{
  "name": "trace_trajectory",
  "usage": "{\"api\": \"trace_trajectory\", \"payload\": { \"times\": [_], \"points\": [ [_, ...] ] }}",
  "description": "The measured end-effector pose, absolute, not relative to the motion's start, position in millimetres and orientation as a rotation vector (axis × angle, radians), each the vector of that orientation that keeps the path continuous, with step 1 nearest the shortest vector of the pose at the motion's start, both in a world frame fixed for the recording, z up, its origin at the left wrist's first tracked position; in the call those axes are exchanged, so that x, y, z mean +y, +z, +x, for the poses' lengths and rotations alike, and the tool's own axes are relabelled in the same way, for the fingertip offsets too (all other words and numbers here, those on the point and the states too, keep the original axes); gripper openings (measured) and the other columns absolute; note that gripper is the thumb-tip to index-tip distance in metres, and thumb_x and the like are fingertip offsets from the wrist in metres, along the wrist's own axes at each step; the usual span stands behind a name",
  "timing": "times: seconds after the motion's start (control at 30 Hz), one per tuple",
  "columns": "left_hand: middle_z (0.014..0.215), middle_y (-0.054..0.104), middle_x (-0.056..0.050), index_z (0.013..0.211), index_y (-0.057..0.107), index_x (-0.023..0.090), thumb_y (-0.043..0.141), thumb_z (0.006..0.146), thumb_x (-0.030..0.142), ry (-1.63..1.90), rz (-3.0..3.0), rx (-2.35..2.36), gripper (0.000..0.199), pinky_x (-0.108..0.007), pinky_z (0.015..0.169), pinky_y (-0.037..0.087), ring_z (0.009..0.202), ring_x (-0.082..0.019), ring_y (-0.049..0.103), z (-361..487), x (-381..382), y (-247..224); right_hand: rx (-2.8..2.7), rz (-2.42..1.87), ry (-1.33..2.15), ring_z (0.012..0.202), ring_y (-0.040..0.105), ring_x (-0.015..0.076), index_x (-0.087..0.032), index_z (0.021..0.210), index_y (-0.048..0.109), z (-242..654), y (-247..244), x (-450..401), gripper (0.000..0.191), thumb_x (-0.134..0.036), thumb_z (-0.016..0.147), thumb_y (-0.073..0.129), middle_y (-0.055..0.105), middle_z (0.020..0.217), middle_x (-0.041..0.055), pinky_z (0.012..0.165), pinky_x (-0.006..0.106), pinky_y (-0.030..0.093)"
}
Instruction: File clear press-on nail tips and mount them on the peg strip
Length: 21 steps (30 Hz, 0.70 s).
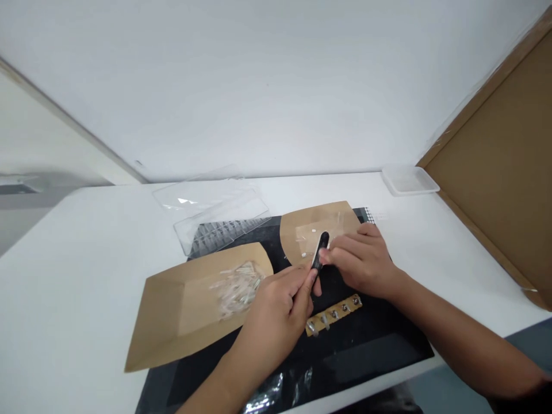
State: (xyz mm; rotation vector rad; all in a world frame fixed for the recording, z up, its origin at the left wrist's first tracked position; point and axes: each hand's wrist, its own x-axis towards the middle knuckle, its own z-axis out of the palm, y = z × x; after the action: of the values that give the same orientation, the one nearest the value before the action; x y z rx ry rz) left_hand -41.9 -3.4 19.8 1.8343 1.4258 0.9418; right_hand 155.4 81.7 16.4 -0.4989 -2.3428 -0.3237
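My left hand [287,296] is closed around the lower end of a slim black tool [320,251] with a rounded tip and a pale strip along one side. It points up and away, and its exact kind is unclear. My right hand [362,259] has curled fingers, its thumb tip against the tool's right side; anything small in its pinch is hidden. Below the hands, a yellowish strip [319,326] with several small metallic and clear pieces lies on the black mat [357,345].
At left, a cardboard tray [164,310] holds a pile of thin clear pieces [241,290]. A smaller cardboard tray [293,223] with a few scraps stands behind the hands. Clear plastic cases [219,218] lie at back left, a translucent container [409,180] at back right, beside a cardboard panel [495,155].
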Motion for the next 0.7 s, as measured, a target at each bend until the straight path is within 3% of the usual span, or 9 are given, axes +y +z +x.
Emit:
{"api": "trace_trajectory", "payload": {
  "times": [0.2, 0.43, 0.7],
  "points": [
    [0.058, 0.061, 0.003, 0.075, 0.060, 0.021, 0.042, 0.111, 0.032, 0.978, 1.902, 1.426, 0.041, -0.025, 0.062, 0.044, 0.059, -0.014, 0.062, -41.8, -3.0, 17.5, -2.309, -0.546, -0.374, 0.063, 0.055, 0.0099, -0.021, 0.079, 0.053, 154.4, 16.1, 81.9, 0.027, -0.015, 0.103, 0.062, 0.070, 0.074, -0.0059, 0.071, 0.035, 0.030],
    [0.059, 0.061, 0.003, 0.075, 0.059, 0.021, 0.042, 0.111, 0.032, 0.965, 1.922, 1.426, 0.041, -0.026, 0.062, 0.045, 0.058, -0.014, 0.062, -41.2, -3.4, 18.7, -2.306, -0.479, -0.224, 0.067, 0.064, 0.0102, -0.021, 0.090, 0.062, 160.2, 12.1, 81.0, 0.014, -0.015, 0.103, 0.064, 0.076, 0.082, -0.0036, 0.071, 0.035, 0.032],
    [0.059, 0.061, 0.006, 0.094, 0.067, 0.022, 0.045, 0.111, 0.033, 0.995, 1.843, 1.459, 0.030, -0.025, 0.061, 0.049, 0.050, -0.012, 0.061, -39.8, -2.9, 20.0, -2.048, -0.695, 0.494, 0.073, 0.070, 0.0117, -0.024, 0.097, 0.070, 162.9, 8.9, 72.1, 0.005, -0.022, 0.102, 0.069, 0.074, 0.077, -0.0050, 0.081, 0.033, 0.043]
  ]
}}
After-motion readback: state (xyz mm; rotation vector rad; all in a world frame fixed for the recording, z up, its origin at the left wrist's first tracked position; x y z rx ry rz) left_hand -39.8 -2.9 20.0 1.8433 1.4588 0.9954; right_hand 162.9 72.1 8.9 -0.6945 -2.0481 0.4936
